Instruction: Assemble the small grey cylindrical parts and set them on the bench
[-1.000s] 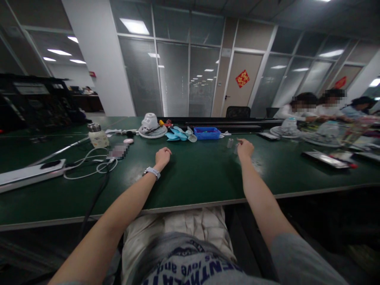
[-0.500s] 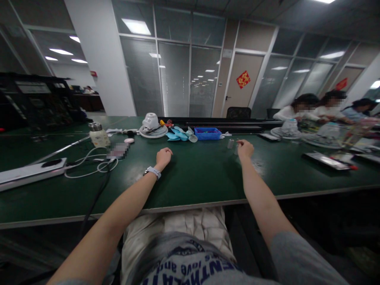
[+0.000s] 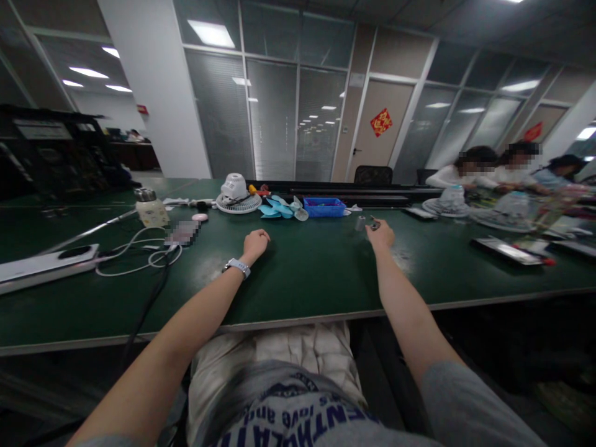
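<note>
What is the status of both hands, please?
Left hand: curled, contents unseen. Right hand: holding small object, details unclear. Grey cylinder: upright beside right hand. Blue bin: farther back.

the right hand (image 3: 382, 236) partly hides a metal part (image 3: 375, 226) too small to tell; the left edge crops the white case (image 3: 37, 268).

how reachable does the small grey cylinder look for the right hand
Likely yes: the right hand is close beside the small grey cylinder, with nothing visible between them, though its grip seems occupied by a small part.
</note>
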A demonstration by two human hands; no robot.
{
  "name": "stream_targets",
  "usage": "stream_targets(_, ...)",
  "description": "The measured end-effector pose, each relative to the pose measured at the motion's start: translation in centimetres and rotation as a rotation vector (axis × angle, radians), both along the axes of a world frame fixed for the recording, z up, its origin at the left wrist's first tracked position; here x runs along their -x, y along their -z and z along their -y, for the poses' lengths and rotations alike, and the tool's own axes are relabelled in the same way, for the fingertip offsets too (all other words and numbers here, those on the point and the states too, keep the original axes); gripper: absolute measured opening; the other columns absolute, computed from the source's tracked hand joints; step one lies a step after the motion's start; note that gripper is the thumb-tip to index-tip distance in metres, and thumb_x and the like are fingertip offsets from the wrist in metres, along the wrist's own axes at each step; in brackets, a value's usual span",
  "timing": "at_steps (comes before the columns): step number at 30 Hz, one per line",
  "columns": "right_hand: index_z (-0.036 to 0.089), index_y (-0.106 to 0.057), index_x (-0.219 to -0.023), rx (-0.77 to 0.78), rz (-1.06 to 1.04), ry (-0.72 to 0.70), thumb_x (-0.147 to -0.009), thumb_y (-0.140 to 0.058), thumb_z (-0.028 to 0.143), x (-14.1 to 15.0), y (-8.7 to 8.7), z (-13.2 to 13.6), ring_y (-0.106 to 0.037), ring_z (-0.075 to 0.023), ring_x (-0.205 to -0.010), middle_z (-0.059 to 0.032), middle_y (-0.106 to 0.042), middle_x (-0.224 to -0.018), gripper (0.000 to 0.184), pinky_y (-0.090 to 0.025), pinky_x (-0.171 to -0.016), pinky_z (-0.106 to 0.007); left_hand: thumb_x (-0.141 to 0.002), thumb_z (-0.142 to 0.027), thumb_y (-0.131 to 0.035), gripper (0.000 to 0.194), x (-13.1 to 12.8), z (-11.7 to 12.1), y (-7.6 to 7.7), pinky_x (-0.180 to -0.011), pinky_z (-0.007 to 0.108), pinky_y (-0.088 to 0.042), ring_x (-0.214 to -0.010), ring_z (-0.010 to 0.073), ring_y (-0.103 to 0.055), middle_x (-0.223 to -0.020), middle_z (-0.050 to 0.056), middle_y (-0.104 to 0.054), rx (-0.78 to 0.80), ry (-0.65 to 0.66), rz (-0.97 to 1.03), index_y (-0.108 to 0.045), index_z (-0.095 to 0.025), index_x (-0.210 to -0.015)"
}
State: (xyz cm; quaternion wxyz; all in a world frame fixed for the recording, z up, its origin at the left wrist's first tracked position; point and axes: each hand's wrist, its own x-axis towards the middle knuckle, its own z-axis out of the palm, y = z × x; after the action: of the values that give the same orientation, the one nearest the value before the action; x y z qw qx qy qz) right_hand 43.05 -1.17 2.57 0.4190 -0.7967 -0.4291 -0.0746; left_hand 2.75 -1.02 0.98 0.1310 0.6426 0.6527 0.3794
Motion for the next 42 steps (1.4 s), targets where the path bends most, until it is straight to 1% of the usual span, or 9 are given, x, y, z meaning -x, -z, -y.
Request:
stream_targets(6, 0.019, -0.063, -0.116, 0.075, -0.020, 0.018, -0.076, -0.072, 0.029, -0.1, 0.3, 0.1, -0.064, -0.0273, -0.101, -0.0159, -0.068, -0.107, 0.043, -0.048, -0.087, -0.038, -0.073, -0.014, -0.042, 0.028, 0.0, -0.1, 0.0, -0.070, 0.027, -0.043, -0.072, 0.0183, -0.061, -0.075, 0.003, -0.070, 0.017, 0.011, 0.001, -0.069, -0.023, -0.071)
stream_targets(9, 0.019, -0.062, -0.118, 0.045, 0.025, -0.019, -0.077, -0.071, 0.029, 1.6, -0.2, 0.1, -0.064, -0.0275, -0.101, -0.0149, -0.069, -0.107, 0.044, -0.048, -0.089, -0.039, -0.073, -0.014, -0.043, 0.027, 0.0, -0.1, 0.0, -0.070, 0.027, -0.044, -0.071, 0.0181, -0.062, -0.075, 0.003, -0.070, 0.030, 0.007, -0.004, -0.069, -0.023, -0.071)
stream_targets(12, 0.021, -0.059, -0.121, -0.032, 0.096, -0.216, -0.078, -0.069, 0.032, 5.8, -0.8, 0.0, -0.065, -0.0256, -0.100, -0.0113, -0.070, -0.105, 0.046, -0.047, -0.091, -0.039, -0.073, -0.014, -0.044, 0.027, -0.1, -0.1, 0.0, -0.070, 0.027, -0.044, -0.071, 0.0186, -0.062, -0.075, 0.003, -0.070, 0.034, -0.005, -0.018, -0.069, -0.023, -0.071)
stream_targets(18, 0.023, -0.057, -0.123, -0.081, 0.064, -0.794, -0.076, -0.073, 0.038, 17.8, -0.2, 0.4, -0.068, -0.0204, -0.088, -0.0052, -0.072, -0.098, 0.052, -0.051, -0.086, -0.036, -0.073, -0.014, -0.044, 0.027, 0.0, 0.2, -0.1, -0.070, 0.027, -0.044, -0.072, 0.0185, -0.062, -0.074, 0.003, -0.070, 0.042, -0.007, -0.036, -0.069, -0.024, -0.070)
stream_targets(22, 0.023, -0.056, -0.125, -0.062, 0.072, -0.998, -0.075, -0.075, 0.037, 21.9, 0.9, 0.8, -0.068, -0.0206, -0.088, -0.0052, -0.072, -0.097, 0.055, -0.052, -0.085, -0.036, -0.076, -0.014, -0.041, 0.029, -0.3, 0.5, -0.3, -0.074, 0.027, -0.044, -0.076, 0.0184, -0.062, -0.077, 0.003, -0.070, -0.040, 0.048, -0.007, -0.069, -0.023, -0.074)
stream_targets(26, 0.026, -0.053, -0.127, -0.042, 0.071, -1.024, -0.078, -0.072, 0.036, 22.4, 1.6, 1.0, -0.068, -0.0198, -0.092, -0.0036, -0.071, -0.102, 0.054, -0.052, -0.085, -0.035, -0.083, -0.018, -0.041, 0.029, -1.3, 1.3, -0.7, -0.080, 0.027, -0.045, -0.085, 0.0180, -0.062, -0.089, 0.003, -0.071, -0.205, 0.144, 0.058, -0.067, -0.021, -0.095)
stream_targets(31, 0.027, -0.042, -0.138, 0.012, 0.123, -0.983, -0.080, -0.069, 0.031, 22.2, 1.9, 1.5, -0.068, -0.0215, -0.090, -0.0038, -0.070, -0.106, 0.064, -0.052, -0.083, -0.035, -0.085, -0.030, -0.056, 0.037, -3.0, 2.4, -1.1, -0.097, 0.033, -0.039, -0.111, 0.0208, -0.057, -0.106, 0.007, -0.070, -0.371, 0.227, 0.068, -0.056, -0.020, -0.120)
stream_targets(36, 0.028, -0.031, -0.145, 0.032, 0.194, -0.966, -0.083, -0.066, 0.031, 22.4, 2.1, 1.7, -0.067, -0.0227, -0.092, -0.0043, -0.069, -0.107, 0.071, -0.050, -0.084, -0.034, -0.083, -0.032, -0.061, 0.036, -3.5, 2.4, -1.2, -0.097, 0.034, -0.039, -0.109, 0.0205, -0.060, -0.099, 0.006, -0.072, -0.362, 0.255, 0.106, -0.055, -0.021, -0.117)
stream_targets(42, 0.027, -0.030, -0.145, 0.046, 0.232, -0.954, -0.084, -0.064, 0.032, 22.4, 2.2, 1.6, -0.066, -0.0241, -0.096, -0.0063, -0.068, -0.111, 0.071, -0.050, -0.084, -0.034, -0.080, -0.032, -0.064, 0.023, -3.7, 2.0, -1.7, -0.092, 0.034, -0.040, -0.103, 0.0217, -0.060, -0.093, 0.005, -0.073, -0.348, 0.169, 0.090, -0.059, -0.020, -0.099)
